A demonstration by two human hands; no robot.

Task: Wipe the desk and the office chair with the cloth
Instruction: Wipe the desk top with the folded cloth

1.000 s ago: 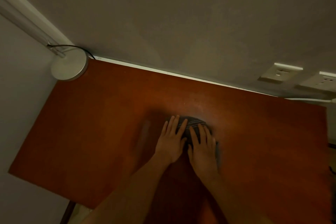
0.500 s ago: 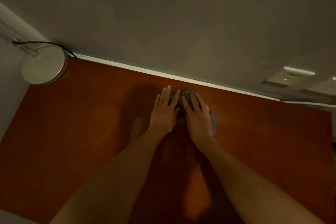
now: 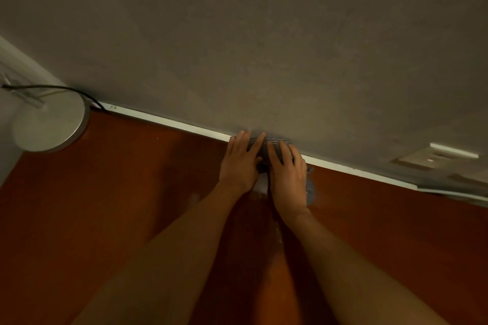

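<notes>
Grey cloth, dark and faintly striped, lies bunched at the far edge of the reddish-brown wooden desk, pressed up against the white strip that runs along the foot of the grey textured wall; most of it is hidden under the two hands, with a striped fold showing between the fingers and a paler grey flap sticking out to the right of the right wrist; its full shape cannot be told.

Left hand lies flat on the left part of the cloth, fingers straight and slightly spread, tips reaching the white strip; it grips nothing and only presses down; right hand lies just beside it, touching it at the thumb side, fingers likewise straight and laid over the cloth, pressing rather than clutching; both bare forearms stretch forward across the desk.

At the far left corner a round silver metal lamp base stands on the desk, well apart from the hands; a thin black cable arcs over it; pale wall sockets sit low on the wall at the right.
</notes>
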